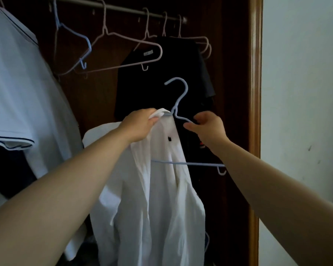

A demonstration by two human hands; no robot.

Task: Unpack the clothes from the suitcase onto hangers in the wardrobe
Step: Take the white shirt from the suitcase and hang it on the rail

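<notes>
Head view: left hand [140,125] has fingers curled tight on the collar of the white shirt [158,189] and is holding it up in front of the open wardrobe [255,93]. Right hand [208,127] pinches the wire of the blue hanger [181,99] between thumb and fingertips, just below the neck on the bare shoulder. The hanger is in the air below the rail [123,9], hook up and not on the rail. The shirt covers the hanger side nearest the left hand and the rest hangs straight down, front open. The bottom bar crosses the fabric and sticks out bare toward the right arm. On the rail there are empty pink hangers [123,45], one empty blue hanger [73,34], and a dark garment [171,73] hanging directly behind the hands. A pale shirt with dark trim [17,73] hangs at far left. A light wall [306,93] sits right of the wardrobe frame.
</notes>
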